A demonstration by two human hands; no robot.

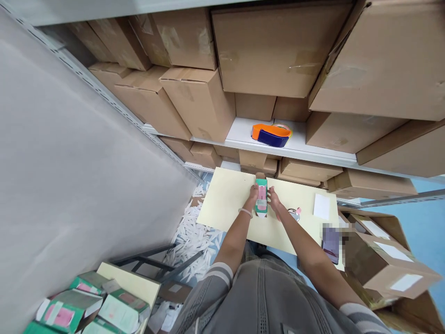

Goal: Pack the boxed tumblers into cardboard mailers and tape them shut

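Note:
A small green-and-pink carton (pixel 262 197) lies on the pale yellow tabletop (pixel 225 199) in front of me, its end flaps sticking out at the far and near ends. At its left edge, my left hand (pixel 254 192) grips the side with the fingers bent against it. My right hand (pixel 274 198) is just beyond the right edge, fingers apart and pointing at the carton; whether a fingertip touches it I cannot tell. Near my right forearm lies a roll of clear tape (pixel 294 214) with a pink piece on it.
An orange-and-blue tape dispenser (pixel 271 135) rests on the shelf (pixel 239 132) among brown cardboard boxes (pixel 200 99). White paper slips (pixel 321 206) and a dark phone-like object (pixel 330 243) lie at right. More green cartons (pixel 60 313) sit lower left; paper strips (pixel 193 232) cover the floor.

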